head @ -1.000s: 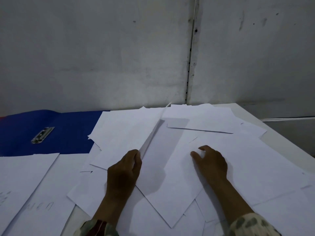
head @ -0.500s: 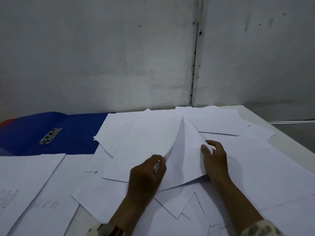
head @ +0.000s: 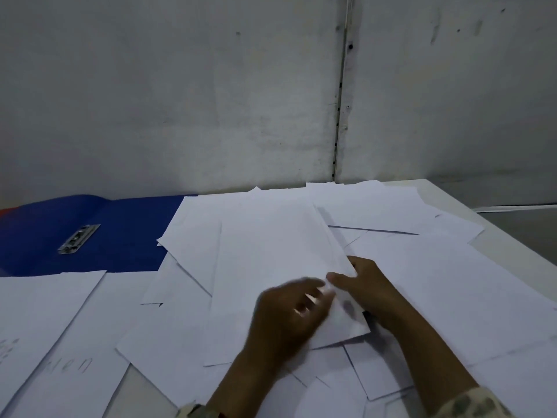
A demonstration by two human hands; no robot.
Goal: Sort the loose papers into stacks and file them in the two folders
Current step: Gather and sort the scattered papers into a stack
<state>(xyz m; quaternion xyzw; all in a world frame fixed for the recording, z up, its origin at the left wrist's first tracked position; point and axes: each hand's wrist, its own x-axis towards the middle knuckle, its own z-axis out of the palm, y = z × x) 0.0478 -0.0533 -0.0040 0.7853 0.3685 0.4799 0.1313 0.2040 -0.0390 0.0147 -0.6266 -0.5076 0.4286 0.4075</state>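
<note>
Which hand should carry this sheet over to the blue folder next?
Left, probably. The left hand lies on the blue folder side, though it is motion-blurred and its grip unclear. The right hand pinches the sheet at its right edge, farther from the folder.

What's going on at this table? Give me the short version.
A person is sorting loose white papers spread over the table. Both hands meet at the near right corner of one sheet lying on top of the pile: the right hand pinches it there, and the left hand, blurred, lies over its near edge. An open blue folder with a metal clip lies at the far left, with no papers in its clip.
</note>
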